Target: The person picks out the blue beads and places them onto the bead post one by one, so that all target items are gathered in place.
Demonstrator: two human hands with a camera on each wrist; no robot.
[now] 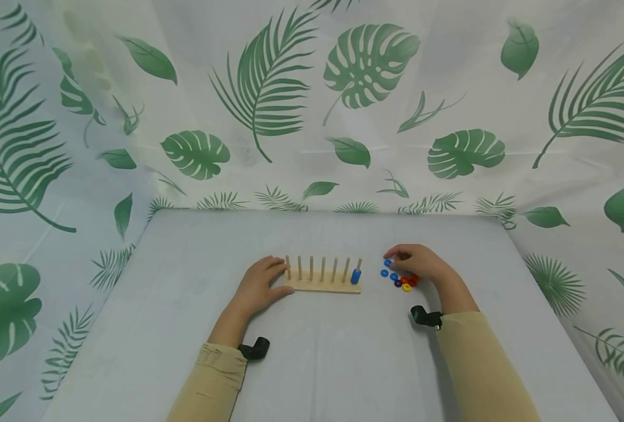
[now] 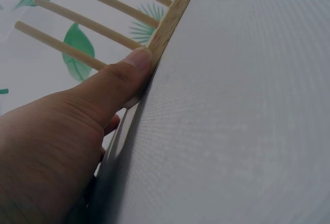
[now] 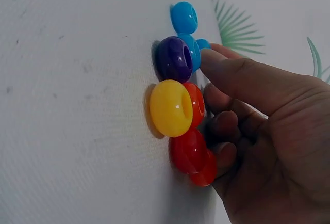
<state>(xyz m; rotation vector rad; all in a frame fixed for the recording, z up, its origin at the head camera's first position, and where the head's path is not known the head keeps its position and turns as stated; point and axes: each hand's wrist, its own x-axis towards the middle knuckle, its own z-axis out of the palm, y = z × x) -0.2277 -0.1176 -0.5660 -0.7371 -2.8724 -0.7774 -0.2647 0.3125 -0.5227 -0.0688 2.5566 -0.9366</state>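
Note:
A wooden peg board (image 1: 322, 285) with a row of upright pegs lies on the table, blue beads (image 1: 356, 276) stacked on its rightmost peg. My left hand (image 1: 259, 286) grips the board's left end; in the left wrist view the thumb (image 2: 121, 77) presses along its near edge, while most of the other fingers are hidden. To the right of the board, my right hand (image 1: 421, 262) pinches a blue bead (image 1: 387, 262) between thumb and index finger, the other fingers curled. In the right wrist view that bead (image 3: 203, 44) is mostly hidden behind the thumb.
Close to the right hand lie more loose ring beads: blue (image 3: 184, 17), dark purple (image 3: 174, 60), yellow (image 3: 170, 108), orange (image 3: 194, 100) and red (image 3: 188, 150). A white cloth covers the table (image 1: 343, 351). Leaf-patterned curtains (image 1: 291, 170) stand behind and at both sides.

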